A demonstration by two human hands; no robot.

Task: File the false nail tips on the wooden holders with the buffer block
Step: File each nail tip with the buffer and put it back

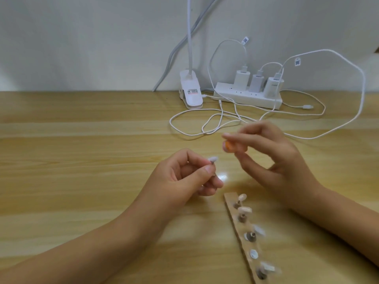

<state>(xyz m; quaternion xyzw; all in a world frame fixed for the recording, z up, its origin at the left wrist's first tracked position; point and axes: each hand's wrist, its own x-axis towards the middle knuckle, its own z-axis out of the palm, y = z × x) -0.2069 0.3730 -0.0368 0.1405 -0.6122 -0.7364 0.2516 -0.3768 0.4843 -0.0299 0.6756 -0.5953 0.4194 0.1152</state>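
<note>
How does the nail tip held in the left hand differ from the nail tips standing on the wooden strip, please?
The held nail tip is lifted above the table, pinched by the left hand; the strip's nail tips stand on the wooden strip, untouched. The held one looks whitish; the two farthest strip tips look beige. All sit on small pegs.

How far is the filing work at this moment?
Done: cannot tell; no tip shows clear filing. In hand: the left hand pinches one holder with a nail tip, and the right hand holds the buffer just beside it, apart. Left: about five tips wait on the strip.
</note>
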